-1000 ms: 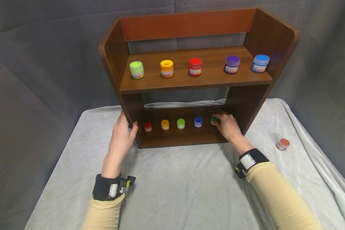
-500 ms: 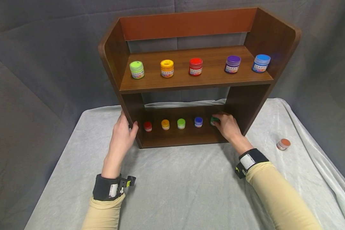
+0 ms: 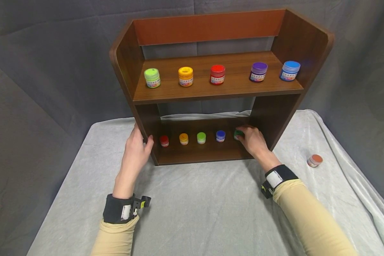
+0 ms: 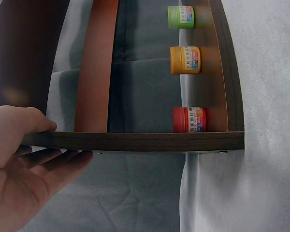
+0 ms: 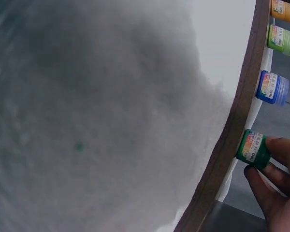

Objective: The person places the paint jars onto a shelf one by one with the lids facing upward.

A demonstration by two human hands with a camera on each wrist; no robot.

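Observation:
A dark brown two-tier shelf (image 3: 217, 93) stands on the cloth-covered table. My left hand (image 3: 136, 149) grips its left side panel (image 4: 135, 141), thumb inside and fingers outside in the left wrist view. At the right end of the lower shelf, my right hand (image 3: 253, 140) holds a green paint jar (image 5: 253, 147) by its lid, the jar's base at the board. To its left stand a blue jar (image 3: 220, 136), a light green jar (image 3: 201, 138), an orange jar (image 3: 184, 139) and a red jar (image 3: 164, 140), spaced in a row.
On the upper shelf are a light green jar (image 3: 152, 78), a yellow jar (image 3: 186, 76), a red jar (image 3: 217, 74), a purple jar (image 3: 258, 72) and a blue jar (image 3: 289, 70). An orange-brown-lidded jar (image 3: 315, 160) is on the table, right of the shelf.

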